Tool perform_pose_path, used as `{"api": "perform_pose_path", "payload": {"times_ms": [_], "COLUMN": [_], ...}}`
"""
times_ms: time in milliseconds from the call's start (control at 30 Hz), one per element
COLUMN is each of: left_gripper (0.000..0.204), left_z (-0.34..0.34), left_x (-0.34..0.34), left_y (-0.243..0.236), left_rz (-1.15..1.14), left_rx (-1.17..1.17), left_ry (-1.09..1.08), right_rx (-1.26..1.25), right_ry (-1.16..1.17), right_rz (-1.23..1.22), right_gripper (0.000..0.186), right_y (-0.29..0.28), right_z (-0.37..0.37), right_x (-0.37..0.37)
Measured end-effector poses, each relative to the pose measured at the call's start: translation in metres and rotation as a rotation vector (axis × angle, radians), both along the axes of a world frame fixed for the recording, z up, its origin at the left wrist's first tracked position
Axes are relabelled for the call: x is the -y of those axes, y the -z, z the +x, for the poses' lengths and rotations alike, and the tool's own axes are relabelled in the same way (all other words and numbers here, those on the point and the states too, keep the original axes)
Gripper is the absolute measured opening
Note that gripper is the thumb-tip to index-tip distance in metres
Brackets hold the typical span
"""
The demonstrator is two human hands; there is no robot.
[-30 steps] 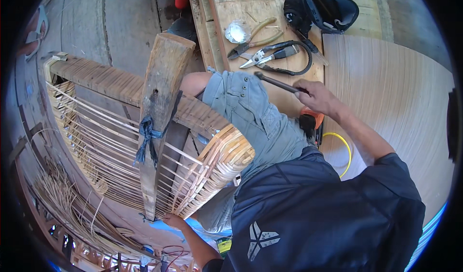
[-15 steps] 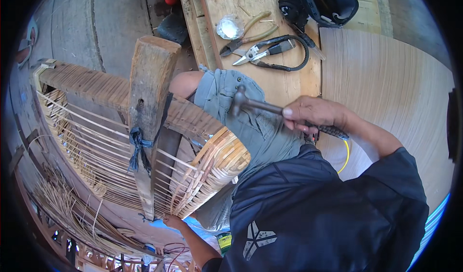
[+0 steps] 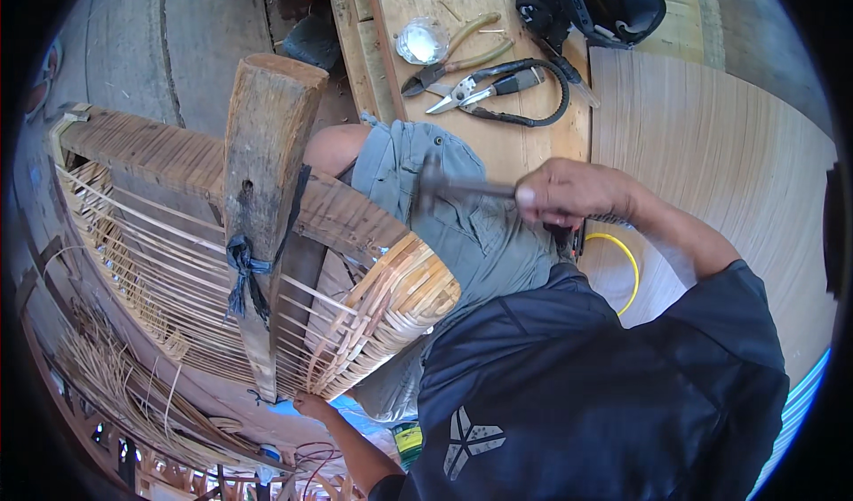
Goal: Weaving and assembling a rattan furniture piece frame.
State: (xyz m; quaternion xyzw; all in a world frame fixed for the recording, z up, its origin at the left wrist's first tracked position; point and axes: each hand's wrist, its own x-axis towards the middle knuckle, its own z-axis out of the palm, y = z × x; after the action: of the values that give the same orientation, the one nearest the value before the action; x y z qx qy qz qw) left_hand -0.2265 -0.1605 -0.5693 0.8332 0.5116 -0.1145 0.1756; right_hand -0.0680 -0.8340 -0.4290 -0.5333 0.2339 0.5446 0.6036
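My right hand (image 3: pixel 573 192) is closed round the handle of a hammer (image 3: pixel 480 186). The hammer's head is smeared by motion above my thigh, to the right of a woven rattan frame (image 3: pixel 404 292). Thin strips cross between the frame's two woven ends, and a dark wooden bar tops it. A thick wooden post (image 3: pixel 271 132), with a knotted black strip (image 3: pixel 247 274) round it, stands across the frame. My left hand (image 3: pixel 313 406) is at the frame's lower edge with its fingers curled in; what they pinch is too small to make out.
On the wooden board lie cutting pliers (image 3: pixel 455 61), snips (image 3: pixel 498 91) and a small clear dish (image 3: pixel 422 41). A dark bag (image 3: pixel 613 8) sits behind them. Loose rattan strips (image 3: pixel 115 359) are piled at the left. A yellow cord (image 3: pixel 634 270) curves beside my right arm.
My right hand has moved slightly up and left with the hammer, and the hammer's head is more blurred. My left hand stays at the frame's lower edge. The whole view has shifted a little.
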Motion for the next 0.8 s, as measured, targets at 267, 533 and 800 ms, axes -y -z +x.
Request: {"api": "perform_pose_path", "payload": {"times_ms": [267, 533, 800], "left_gripper": [0.045, 0.043, 0.042], "left_z": [-0.003, 0.000, 0.005], "left_x": [-0.012, -0.006, 0.002], "left_y": [0.004, 0.001, -0.001], "left_rz": [0.028, 0.039, 0.043], "left_rx": [0.014, 0.009, -0.015], "left_ry": [0.067, 0.065, 0.110], "right_rx": [0.072, 0.250, 0.708], "right_ry": [-0.005, -0.079, -0.405], "right_rz": [-0.032, -0.171, -0.477], "right_gripper": [0.046, 0.048, 0.050], "right_y": [-0.005, -0.018, -0.034], "right_z": [0.005, 0.014, 0.019], "right_x": [-0.007, -0.017, -0.035]}}
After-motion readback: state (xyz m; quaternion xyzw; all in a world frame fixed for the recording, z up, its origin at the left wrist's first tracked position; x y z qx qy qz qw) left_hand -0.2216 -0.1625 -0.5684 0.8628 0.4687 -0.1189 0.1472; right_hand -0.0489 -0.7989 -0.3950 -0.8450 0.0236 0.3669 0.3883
